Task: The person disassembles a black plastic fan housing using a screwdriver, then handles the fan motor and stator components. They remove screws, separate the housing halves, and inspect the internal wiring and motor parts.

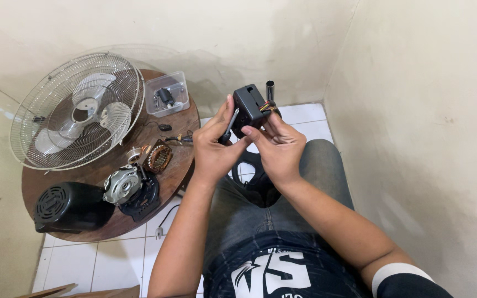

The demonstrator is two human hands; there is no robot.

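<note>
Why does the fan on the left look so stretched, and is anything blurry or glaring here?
Head view: the wide lens bends the edges, so the fan guard bulges into an oval. Light is soft and even; faint shadows fall on the wall behind it. No harsh glare. The left hand, right hand and black housing look sharp.

A small black plastic housing [249,105] — boxy, with a square opening in its upper face — sits tilted between both hands, raised above the lap. Coloured wires [267,107] spill from its right side. A screwdriver [229,127] — dark handle, metal shaft — angles up from the left hand's grip to the housing's lower left edge.
</note>
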